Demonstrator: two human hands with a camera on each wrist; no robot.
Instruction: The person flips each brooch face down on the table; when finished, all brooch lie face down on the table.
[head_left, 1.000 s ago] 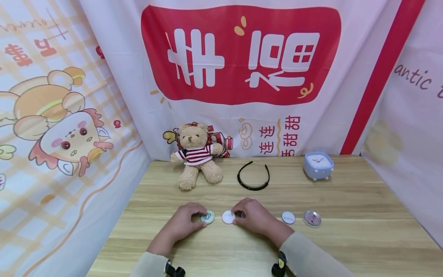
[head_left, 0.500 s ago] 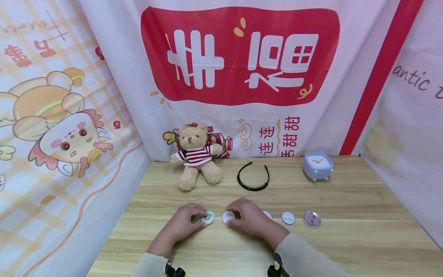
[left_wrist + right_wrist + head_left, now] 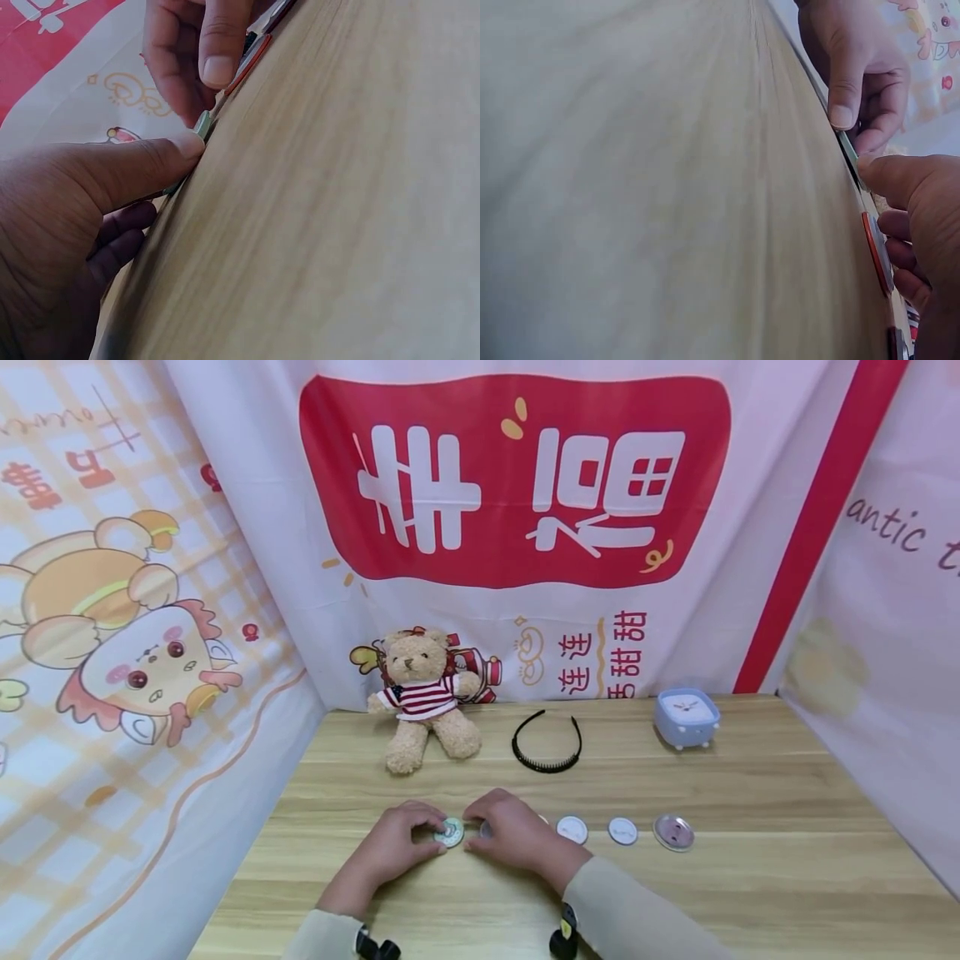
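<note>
My left hand pinches a pale green round badge between thumb and fingers, flat on the wooden table. The badge shows edge-on in the left wrist view, its green rim just past my thumb. My right hand is at the badge's right side, thumb and forefinger spread apart with the tips near its edge. Beneath that hand lies another round badge, mostly covered. In the right wrist view, a red-edged badge lies under my right fingers.
Right of my hands, a white badge, a second white badge and a silver-rimmed badge form a row. Behind are a teddy bear, a black toothed headband and a blue clock. Printed cloth hangs behind the table.
My right hand has moved left from the white badge to the green badge's edge, covering the one it was at and uncovering another to the right. My left hand stays in place.
</note>
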